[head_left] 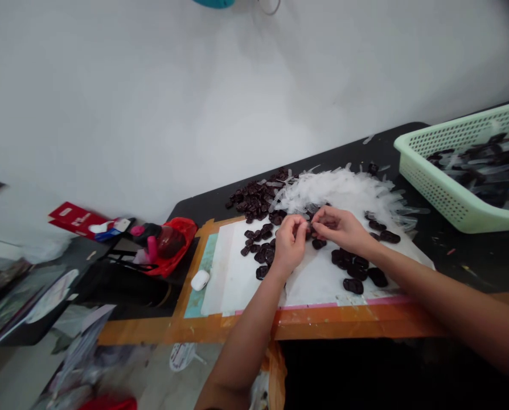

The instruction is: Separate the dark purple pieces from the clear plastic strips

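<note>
My left hand (291, 240) and my right hand (339, 229) meet over the white sheet (241, 285), thumbs and fingers pinched close together. Between the fingertips shows a small dark piece (309, 229), mostly hidden, possibly with something clear on it. Glossy dark oval pieces (353, 286) lie loose below my right hand. More small dark pieces (263, 250) are scattered left of my left hand. Behind the hands are a heap of small dark pieces (254, 196) and a large pile of clear plastic strips (344, 191).
A pale green basket (455, 199) at the right holds dark pieces and clear strips. A white earbud case (200, 280) sits at the mat's left. Further left are a red plastic bag (186, 228), a black cylindrical object (126, 283) and a red box (77, 219). Orange tape (344, 323) edges the table.
</note>
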Demonstrator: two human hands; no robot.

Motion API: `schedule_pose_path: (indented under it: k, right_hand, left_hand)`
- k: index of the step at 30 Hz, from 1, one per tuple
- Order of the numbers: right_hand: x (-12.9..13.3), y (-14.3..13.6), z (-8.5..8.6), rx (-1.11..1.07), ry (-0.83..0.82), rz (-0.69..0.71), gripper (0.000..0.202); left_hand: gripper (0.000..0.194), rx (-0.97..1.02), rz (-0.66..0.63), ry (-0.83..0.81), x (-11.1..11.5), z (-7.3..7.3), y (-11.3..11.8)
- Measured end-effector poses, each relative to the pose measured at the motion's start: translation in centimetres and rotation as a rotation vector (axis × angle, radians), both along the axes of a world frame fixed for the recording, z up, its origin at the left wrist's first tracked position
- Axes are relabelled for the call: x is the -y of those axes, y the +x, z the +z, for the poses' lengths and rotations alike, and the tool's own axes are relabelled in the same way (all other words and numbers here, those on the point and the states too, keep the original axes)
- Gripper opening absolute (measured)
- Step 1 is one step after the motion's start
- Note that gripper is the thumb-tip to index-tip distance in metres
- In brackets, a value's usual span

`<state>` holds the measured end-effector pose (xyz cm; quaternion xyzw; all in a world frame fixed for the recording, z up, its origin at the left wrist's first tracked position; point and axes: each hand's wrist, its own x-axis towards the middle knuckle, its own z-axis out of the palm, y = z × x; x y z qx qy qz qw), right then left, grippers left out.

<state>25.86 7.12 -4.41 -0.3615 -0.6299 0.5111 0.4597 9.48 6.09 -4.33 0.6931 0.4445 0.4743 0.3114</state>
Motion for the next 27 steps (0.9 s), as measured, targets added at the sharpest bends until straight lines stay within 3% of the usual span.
schedule_pose_path:
  k: [4,7,11,17,22,27]
  right_hand:
    - [-0.4,0.1,-0.3,-0.024,0.020,0.002,0.025]
    - [-0.5,-0.1,-0.5,-0.137,-0.021,-0.029,0.027]
    - [-0.2,-0.4,-0.6,-0.263,-0.120,0.020,0.025]
    - [0.2,-0.9,-0.9,-0.415,-0.241,0.104,0.022]
    - [0.4,-1.3,-0.8,-0.435,-0.210,0.025,0.024]
    - [1.0,-1.3,0.2,-0.396,-0.170,-0.007,0.025]
  left_hand:
    - [0.023,0.251,0.048,-0.135,-0.2,0.0,0.4]
    - [0.034,0.545,-0.036,-0.320,-0.3,0.1,0.8]
    - [0.041,0.712,-0.124,-0.498,-0.5,0.0,0.9]
    - [0.040,0.701,-0.114,-0.487,-0.5,0.0,0.8]
    - [0.035,0.625,-0.060,-0.371,0.0,0.0,1.4]
    - [0.031,0.598,-0.098,-0.376,0.2,-0.2,1.8]
